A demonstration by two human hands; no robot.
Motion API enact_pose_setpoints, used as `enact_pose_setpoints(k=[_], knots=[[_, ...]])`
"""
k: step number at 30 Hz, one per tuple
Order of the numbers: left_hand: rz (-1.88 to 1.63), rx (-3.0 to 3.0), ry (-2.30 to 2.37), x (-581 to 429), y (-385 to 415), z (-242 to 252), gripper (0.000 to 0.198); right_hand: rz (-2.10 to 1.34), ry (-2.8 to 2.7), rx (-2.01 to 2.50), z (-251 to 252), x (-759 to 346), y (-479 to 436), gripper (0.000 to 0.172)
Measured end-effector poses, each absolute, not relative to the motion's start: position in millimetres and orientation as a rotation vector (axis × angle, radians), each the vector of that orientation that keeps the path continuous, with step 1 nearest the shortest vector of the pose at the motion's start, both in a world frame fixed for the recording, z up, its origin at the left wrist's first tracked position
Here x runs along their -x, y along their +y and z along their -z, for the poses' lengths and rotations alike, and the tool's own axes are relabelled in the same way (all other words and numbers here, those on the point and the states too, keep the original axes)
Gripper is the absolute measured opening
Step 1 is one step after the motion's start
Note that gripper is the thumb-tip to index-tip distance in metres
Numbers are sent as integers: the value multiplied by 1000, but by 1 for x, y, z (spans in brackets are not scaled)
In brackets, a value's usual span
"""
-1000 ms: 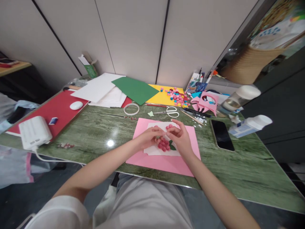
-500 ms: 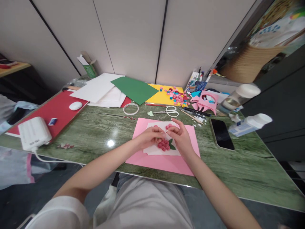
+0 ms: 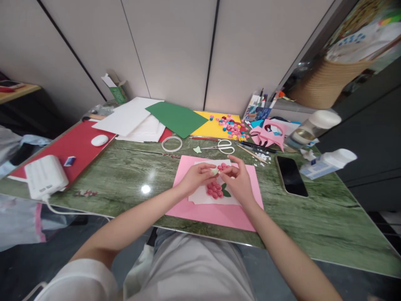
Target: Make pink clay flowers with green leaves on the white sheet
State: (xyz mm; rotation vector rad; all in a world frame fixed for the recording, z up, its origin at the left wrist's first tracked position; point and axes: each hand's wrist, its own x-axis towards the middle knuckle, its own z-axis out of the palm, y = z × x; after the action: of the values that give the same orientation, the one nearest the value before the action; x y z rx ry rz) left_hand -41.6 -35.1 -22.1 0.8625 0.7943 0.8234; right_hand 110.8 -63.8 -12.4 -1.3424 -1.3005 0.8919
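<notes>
Between the thumb and fingers of my left hand (image 3: pixel 197 177) is a small pale green paper leaf (image 3: pixel 214 171). My right hand (image 3: pixel 236 179) is closed in a pinch right beside the leaf, on something white too small to make out. Below the fingers lies a white sheet (image 3: pixel 200 198) bearing a cluster of pink rolled-paper flowers (image 3: pixel 214 190) with dark green leaves (image 3: pixel 226 191) at its right. More pink flowers (image 3: pixel 223 167) show higher on the sheet, partly behind my fingers. Under it all is a larger pink sheet (image 3: pixel 209 212).
Scissors (image 3: pixel 224 146), a tape roll (image 3: pixel 172 144) and another pale green leaf (image 3: pixel 197 149) lie beyond the pink sheet. Coloured paper rolls (image 3: pixel 233 127) cover a yellow sheet. A phone (image 3: pixel 292 176) and a white bottle (image 3: pixel 328 163) are at right, a power bank (image 3: pixel 46 176) at left.
My left hand has turned slightly, and the pale green leaf now shows between its fingertips. The right hand stays pinched close by. Things on the table have not moved.
</notes>
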Motion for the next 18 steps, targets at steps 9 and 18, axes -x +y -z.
enact_pose_setpoints(k=[9,18], knots=[[-901,-1171,927,41,-32,26,27,-831,-1325,1359,16,-112,-64,58],[-796,-919,907,43,-30,19,26,-684,-1422,1311,6,-113,-69,53]])
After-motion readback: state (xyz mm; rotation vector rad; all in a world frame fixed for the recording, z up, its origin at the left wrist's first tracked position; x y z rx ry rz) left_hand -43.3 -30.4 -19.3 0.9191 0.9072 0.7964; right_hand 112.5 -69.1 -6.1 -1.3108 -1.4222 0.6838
